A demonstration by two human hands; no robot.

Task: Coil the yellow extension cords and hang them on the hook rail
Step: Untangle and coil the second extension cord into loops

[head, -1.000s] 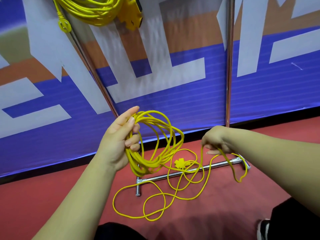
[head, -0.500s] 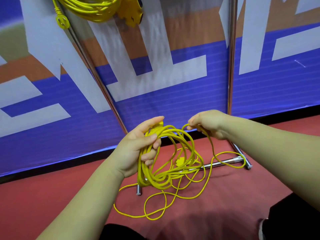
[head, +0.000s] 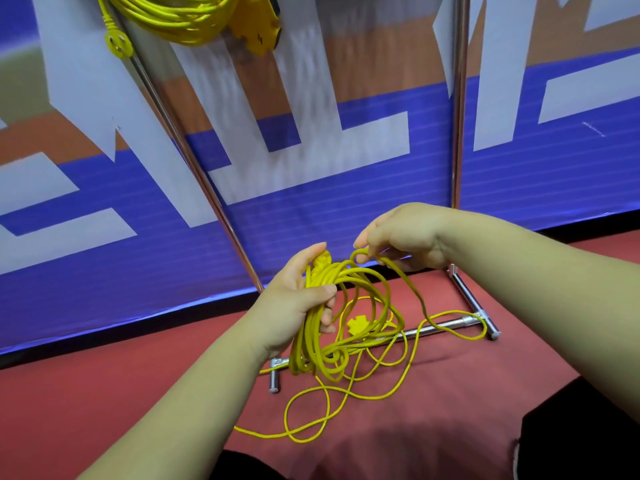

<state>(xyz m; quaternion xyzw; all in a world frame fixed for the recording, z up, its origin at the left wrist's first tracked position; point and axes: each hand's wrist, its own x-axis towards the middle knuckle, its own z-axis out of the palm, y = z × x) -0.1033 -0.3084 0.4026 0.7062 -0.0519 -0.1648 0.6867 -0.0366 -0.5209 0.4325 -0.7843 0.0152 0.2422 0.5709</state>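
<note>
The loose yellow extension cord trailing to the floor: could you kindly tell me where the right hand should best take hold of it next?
Probably the free strand running down from the right hand, taken from above on the right side. It hangs apart there, whereas the floor loops overlap and the left hand grips the coil.

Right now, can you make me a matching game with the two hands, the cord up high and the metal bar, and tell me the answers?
Things:
1. left hand
2. right hand
3. hanging cord
4. metal bar

Where or what:
A. lies on the red floor
B. pinches one loop
C. high above both hands
D. grips the cord bundle

Pairs: 1-D, 2-B, 3-C, 4-A.
</note>
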